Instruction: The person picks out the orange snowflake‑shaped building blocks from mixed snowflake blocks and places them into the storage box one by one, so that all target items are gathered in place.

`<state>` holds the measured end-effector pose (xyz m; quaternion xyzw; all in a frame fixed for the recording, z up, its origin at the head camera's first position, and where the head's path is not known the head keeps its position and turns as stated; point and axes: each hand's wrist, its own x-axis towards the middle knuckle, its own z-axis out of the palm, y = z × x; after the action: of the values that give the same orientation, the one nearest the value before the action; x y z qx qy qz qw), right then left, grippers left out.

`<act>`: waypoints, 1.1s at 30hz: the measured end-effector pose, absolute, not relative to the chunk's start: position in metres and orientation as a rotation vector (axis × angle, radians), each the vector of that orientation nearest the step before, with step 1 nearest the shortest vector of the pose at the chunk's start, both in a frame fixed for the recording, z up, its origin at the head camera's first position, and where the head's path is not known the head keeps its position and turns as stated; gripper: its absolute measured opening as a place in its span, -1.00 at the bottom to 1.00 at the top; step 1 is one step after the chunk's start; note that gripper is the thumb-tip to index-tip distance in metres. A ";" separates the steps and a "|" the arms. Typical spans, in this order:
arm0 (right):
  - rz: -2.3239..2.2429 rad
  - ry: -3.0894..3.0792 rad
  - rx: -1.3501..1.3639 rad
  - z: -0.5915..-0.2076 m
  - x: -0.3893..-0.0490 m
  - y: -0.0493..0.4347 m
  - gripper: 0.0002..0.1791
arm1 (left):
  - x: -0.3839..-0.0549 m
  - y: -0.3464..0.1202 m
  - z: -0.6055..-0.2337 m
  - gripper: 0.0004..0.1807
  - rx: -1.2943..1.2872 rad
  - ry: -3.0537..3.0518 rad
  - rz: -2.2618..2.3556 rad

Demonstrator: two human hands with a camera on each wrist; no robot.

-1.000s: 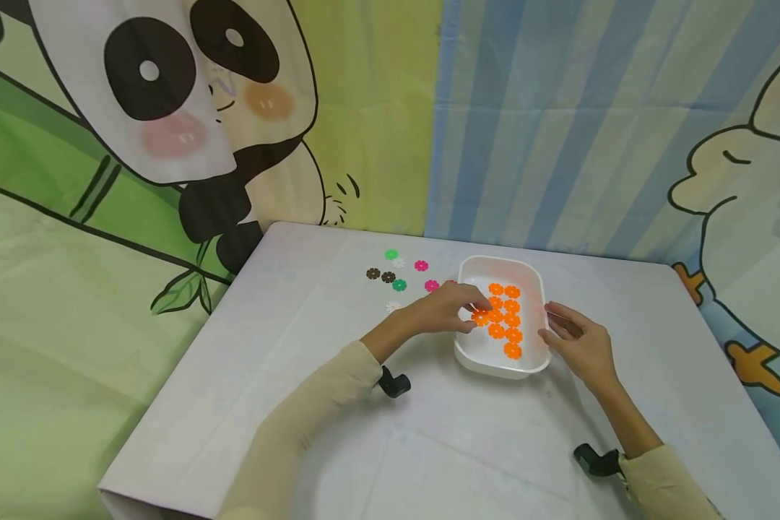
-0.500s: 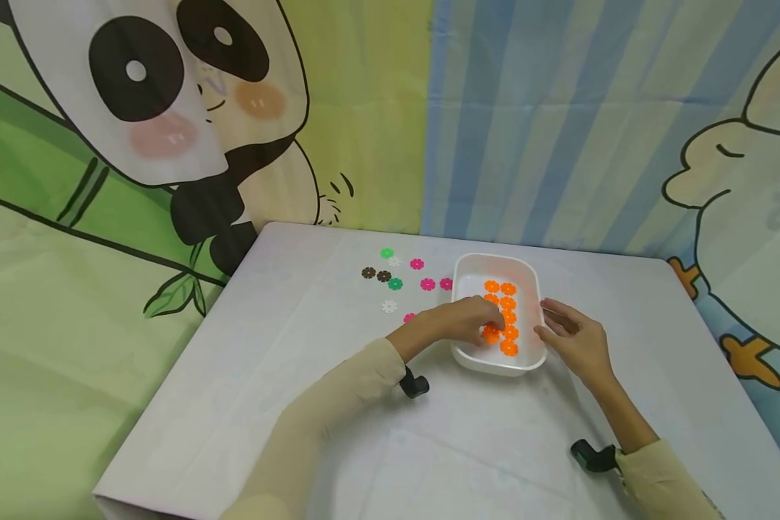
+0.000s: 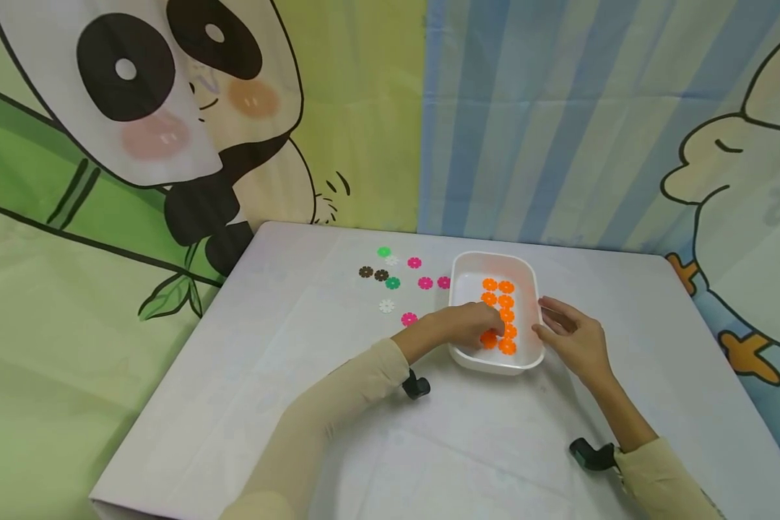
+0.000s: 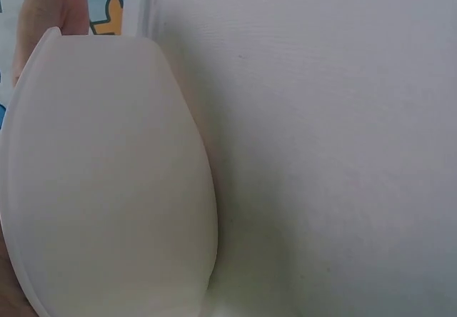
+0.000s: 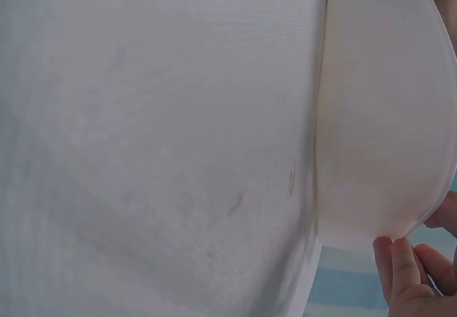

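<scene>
A white tray (image 3: 529, 357) with rounded corners stands on the table, and orange flower-shaped discs (image 3: 507, 315) lie inside it in two columns. My left hand (image 3: 471, 323) reaches over its left wall, fingers curled down around an orange flower-shaped disc (image 3: 488, 340) at the near end of the left column. That hand covers some discs in the middle of this column. At the right wall, my right hand (image 3: 578, 343) grips the tray by the rim, thumb nearer me and fingers farther back. The right wrist view shows its fingertips (image 5: 402, 249) against the tray's outer side (image 5: 385, 117).
Left of the tray lie loose discs: several pink discs (image 3: 425, 283), two brown discs (image 3: 365, 271), two green discs (image 3: 393, 283) and two white discs (image 3: 386, 306). A printed cloth backdrop (image 3: 357, 115) hangs behind the white table (image 3: 286, 310).
My left hand has moved right and down into the tray, carrying an orange flower-shaped disc to the left column's near end. My right hand keeps its place at the tray's right rim.
</scene>
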<state>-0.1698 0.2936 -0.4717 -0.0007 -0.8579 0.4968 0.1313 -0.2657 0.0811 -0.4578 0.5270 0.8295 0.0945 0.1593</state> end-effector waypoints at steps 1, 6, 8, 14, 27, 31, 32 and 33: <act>1.445 -2.490 0.001 -0.471 -0.169 0.294 -0.38 | -0.265 0.082 -0.458 -0.60 1.514 2.367 0.264; 1.473 -2.481 0.005 -0.470 -0.167 0.293 -0.37 | -0.263 0.083 -0.459 -0.64 1.545 2.345 0.256; 1.480 -2.482 -0.005 -0.470 -0.166 0.293 -0.36 | -0.262 0.083 -0.459 -0.65 1.552 2.345 0.257; 1.464 -2.503 -0.037 -0.470 -0.167 0.292 -0.37 | -0.261 0.083 -0.459 -0.65 1.546 2.364 0.249; 1.443 -2.538 -0.011 -0.469 -0.171 0.292 -0.36 | -0.268 0.075 -0.459 -0.67 1.528 2.386 0.421; 1.360 -2.588 0.040 -0.465 -0.177 0.297 -0.36 | -0.279 0.062 -0.457 -0.60 1.515 2.510 0.592; 1.328 -2.599 0.044 -0.463 -0.178 0.299 -0.36 | -0.283 0.058 -0.455 -0.58 1.520 2.554 0.619; 1.299 -2.606 0.045 -0.460 -0.180 0.301 -0.37 | -0.286 0.054 -0.454 -0.54 1.499 2.600 0.648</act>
<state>-0.1799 0.3014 -0.4597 0.0154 -0.8890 0.4431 0.1144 -0.2863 0.0541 -0.4543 0.4880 0.8463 0.2109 0.0357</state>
